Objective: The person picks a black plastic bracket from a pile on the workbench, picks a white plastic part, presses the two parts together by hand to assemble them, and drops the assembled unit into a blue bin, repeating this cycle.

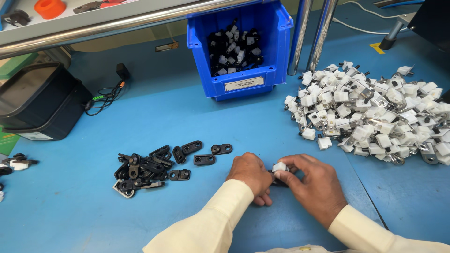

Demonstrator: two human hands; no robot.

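Pinching a small white clip (280, 167) with a black piece under it, the right hand (313, 186) and left hand (251, 174) both close on it, low over the blue table (187, 117). Left of the clip lies a cluster of black brackets (159, 167); right and beyond it, a heap of white clips (375, 112); straight beyond, a blue bin (240, 44).

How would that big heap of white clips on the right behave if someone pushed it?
The heap of white clips would likely spread, since the pieces lie loose. Each looks small, stiff and probably light. Their blocky shapes suggest sliding rather than rolling on the blue table.
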